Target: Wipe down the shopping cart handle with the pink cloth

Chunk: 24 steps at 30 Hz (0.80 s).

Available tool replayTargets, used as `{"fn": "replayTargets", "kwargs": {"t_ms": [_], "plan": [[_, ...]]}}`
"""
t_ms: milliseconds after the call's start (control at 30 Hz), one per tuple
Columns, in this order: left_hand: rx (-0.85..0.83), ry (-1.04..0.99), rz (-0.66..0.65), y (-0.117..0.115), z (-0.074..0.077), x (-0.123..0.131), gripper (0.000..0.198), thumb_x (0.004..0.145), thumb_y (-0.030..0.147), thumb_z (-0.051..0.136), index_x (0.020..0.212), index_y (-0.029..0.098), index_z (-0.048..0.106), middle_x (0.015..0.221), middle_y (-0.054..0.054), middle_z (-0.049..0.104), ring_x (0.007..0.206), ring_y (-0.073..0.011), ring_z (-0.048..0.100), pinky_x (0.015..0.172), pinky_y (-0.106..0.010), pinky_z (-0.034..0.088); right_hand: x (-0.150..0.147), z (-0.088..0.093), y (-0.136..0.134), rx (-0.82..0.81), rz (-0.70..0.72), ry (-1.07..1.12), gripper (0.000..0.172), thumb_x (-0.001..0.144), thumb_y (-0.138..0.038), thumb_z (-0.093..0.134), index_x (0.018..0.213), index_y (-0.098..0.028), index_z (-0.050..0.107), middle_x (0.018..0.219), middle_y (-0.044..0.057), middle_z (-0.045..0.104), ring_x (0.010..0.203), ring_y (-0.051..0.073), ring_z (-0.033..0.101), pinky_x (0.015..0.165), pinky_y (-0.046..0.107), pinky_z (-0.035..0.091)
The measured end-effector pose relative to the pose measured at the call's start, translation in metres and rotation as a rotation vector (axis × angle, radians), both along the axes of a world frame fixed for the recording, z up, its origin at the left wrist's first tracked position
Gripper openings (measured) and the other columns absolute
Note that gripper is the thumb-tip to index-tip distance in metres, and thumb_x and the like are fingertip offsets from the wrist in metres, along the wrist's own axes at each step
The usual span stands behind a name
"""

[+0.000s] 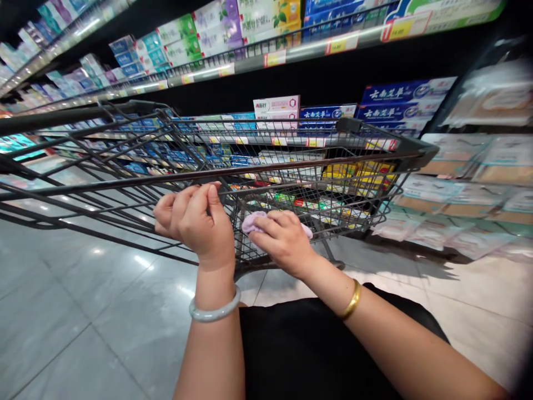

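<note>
A dark metal shopping cart (266,166) stretches across the view in front of me. My left hand (195,219) is closed against the bars of its near side, fingers curled around a bar that the hand partly hides. A pale jade-like bangle (214,310) circles that wrist. To the right, my right hand (283,239) presses a crumpled light purple cloth (254,221) against the wire mesh of the basket. Its fingers lie bent over the cloth and cover most of it. A gold bangle (353,300) is on the right wrist.
Behind the cart, store shelves hold many toothpaste boxes (270,22) and blue boxes (395,100), with price tags along the shelf edge (275,58). Packaged goods hang on a rack (470,194) at right. Grey floor tiles (83,300) lie below; black clothing (308,350) covers my lap.
</note>
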<state>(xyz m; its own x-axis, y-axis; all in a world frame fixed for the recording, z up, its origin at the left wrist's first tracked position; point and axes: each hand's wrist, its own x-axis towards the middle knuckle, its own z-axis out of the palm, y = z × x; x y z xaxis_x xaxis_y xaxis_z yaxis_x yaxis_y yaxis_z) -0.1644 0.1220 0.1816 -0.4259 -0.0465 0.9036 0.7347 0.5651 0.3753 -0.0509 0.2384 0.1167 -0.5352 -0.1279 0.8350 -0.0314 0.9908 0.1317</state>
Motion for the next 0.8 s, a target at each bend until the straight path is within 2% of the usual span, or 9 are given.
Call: {"fn": "replayTargets", "kwargs": {"t_ms": [133,267,367,500,600,700,800], "plan": [[0.037,0.034,0.024,-0.001,-0.002,0.004,0.025,0.101,0.043,0.058,0.1,0.033,0.081,0.113,-0.005,0.075,0.12,-0.0333,0.054,0.104,-0.055,0.034,0.007,0.008,0.009,-0.134,-0.059,0.066,0.019,0.098,-0.029,0.064,0.115,-0.033,0.072,0.128,0.0,0.071,0.114,0.021,0.053,0.097,0.038,0.037],[0.081,0.017,0.017,-0.006,0.0,0.01,0.03,0.102,0.043,0.056,0.098,0.028,0.081,0.111,-0.008,0.072,0.117,-0.0313,0.058,0.105,-0.051,0.036,0.011,0.006,0.012,-0.111,-0.034,-0.019,0.018,0.099,-0.025,0.061,0.112,-0.03,0.072,0.125,0.001,0.072,0.112,0.022,0.053,0.095,0.038,0.038],[0.029,-0.019,-0.008,-0.013,0.0,0.009,0.035,0.104,0.043,0.051,0.094,0.025,0.078,0.104,-0.009,0.072,0.111,-0.0299,0.06,0.101,-0.049,0.037,0.014,0.004,0.016,-0.106,-0.005,-0.08,0.022,0.098,-0.022,0.061,0.115,-0.03,0.071,0.126,0.001,0.071,0.114,0.021,0.052,0.095,0.038,0.037],[-0.06,-0.066,-0.042,-0.02,-0.005,0.001,0.037,0.106,0.041,0.045,0.092,0.023,0.074,0.096,-0.009,0.073,0.101,-0.0277,0.061,0.094,-0.045,0.038,0.018,0.004,0.022,-0.162,-0.059,-0.033,0.023,0.093,-0.023,0.068,0.115,-0.029,0.072,0.127,0.004,0.07,0.115,0.023,0.052,0.093,0.039,0.036],[-0.096,-0.06,-0.116,-0.024,-0.008,-0.006,0.037,0.106,0.039,0.044,0.09,0.022,0.072,0.093,-0.009,0.073,0.093,-0.0249,0.061,0.09,-0.04,0.04,0.017,0.001,0.018,-0.115,-0.041,-0.07,0.021,0.097,-0.021,0.061,0.114,-0.028,0.072,0.125,0.003,0.071,0.113,0.023,0.052,0.093,0.039,0.036],[-0.021,-0.107,-0.161,-0.026,-0.01,-0.009,0.034,0.105,0.034,0.043,0.087,0.021,0.069,0.091,-0.006,0.072,0.089,-0.0217,0.062,0.087,-0.036,0.042,0.014,0.003,0.011,-0.074,0.006,-0.111,0.02,0.101,-0.023,0.055,0.111,-0.027,0.072,0.122,0.003,0.072,0.11,0.022,0.052,0.091,0.038,0.037],[0.058,-0.181,-0.146,-0.028,-0.016,-0.007,0.031,0.104,0.031,0.043,0.088,0.02,0.067,0.09,-0.005,0.071,0.09,-0.0206,0.062,0.086,-0.033,0.044,0.008,0.015,0.005,-0.066,0.011,-0.105,0.022,0.103,-0.024,0.053,0.114,-0.027,0.071,0.125,0.004,0.071,0.113,0.023,0.051,0.092,0.039,0.036]]}}
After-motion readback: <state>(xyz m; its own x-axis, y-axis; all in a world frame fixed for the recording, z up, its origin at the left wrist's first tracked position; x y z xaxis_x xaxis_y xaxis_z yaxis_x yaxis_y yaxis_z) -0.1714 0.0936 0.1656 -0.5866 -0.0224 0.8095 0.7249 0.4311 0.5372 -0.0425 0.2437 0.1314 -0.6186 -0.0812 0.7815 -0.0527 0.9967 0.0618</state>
